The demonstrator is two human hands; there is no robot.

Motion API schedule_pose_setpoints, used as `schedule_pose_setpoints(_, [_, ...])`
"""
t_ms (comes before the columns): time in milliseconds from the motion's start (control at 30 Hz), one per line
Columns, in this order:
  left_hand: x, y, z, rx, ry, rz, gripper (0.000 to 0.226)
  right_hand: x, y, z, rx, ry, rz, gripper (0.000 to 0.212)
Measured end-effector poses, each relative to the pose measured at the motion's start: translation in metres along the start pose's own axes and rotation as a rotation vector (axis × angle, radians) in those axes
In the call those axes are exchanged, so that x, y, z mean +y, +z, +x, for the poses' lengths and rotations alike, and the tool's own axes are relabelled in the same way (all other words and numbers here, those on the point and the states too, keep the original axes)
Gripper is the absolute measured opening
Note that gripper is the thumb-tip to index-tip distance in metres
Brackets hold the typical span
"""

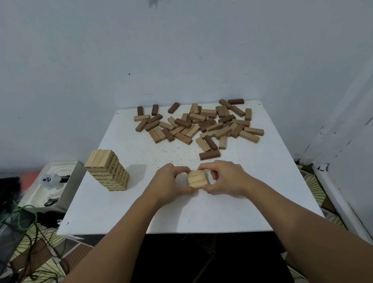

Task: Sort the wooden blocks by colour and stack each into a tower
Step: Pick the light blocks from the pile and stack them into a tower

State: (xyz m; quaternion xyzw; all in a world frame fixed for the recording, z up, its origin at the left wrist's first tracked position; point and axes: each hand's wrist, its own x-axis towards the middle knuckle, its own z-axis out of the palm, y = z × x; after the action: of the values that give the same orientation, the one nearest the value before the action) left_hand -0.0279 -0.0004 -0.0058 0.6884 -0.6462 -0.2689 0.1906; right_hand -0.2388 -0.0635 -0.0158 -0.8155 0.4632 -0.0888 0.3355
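Note:
A small bundle of pale wooden blocks (197, 179) sits side by side near the middle of the white table (267, 191). My left hand (169, 182) grips its left end and my right hand (226, 179) grips its right end, fingers curled around it. A tall tower of pale blocks (107, 169) stands at the table's left edge. A loose pile of mid-brown and dark brown blocks (202, 125) lies scattered across the far half of the table. One dark block (209, 155) lies apart, just beyond my hands.
The table stands in a corner against pale walls. Left of it, lower down, is a white foam box (54, 188) with a small white figure (49, 180). Green and black cables (25, 223) run over the patterned floor.

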Motion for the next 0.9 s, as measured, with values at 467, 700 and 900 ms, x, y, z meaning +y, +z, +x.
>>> schedule_pose_setpoints(467, [0.028, -0.146, -0.045, 0.279, 0.194, -0.074, 0.038, -0.124, -0.056, 0.005, 0.269, -0.310, 0.237, 0.048])
schedule_pose_setpoints(700, [-0.036, -0.211, -0.061, 0.200, 0.113, -0.005, 0.043, -0.186, -0.007, 0.039, 0.241, -0.322, 0.253, 0.047])
schedule_pose_setpoints(900, [-0.085, -0.238, -0.063, 0.084, 0.080, -0.023, 0.049, -0.212, 0.034, 0.061, 0.228, -0.298, 0.243, 0.050])
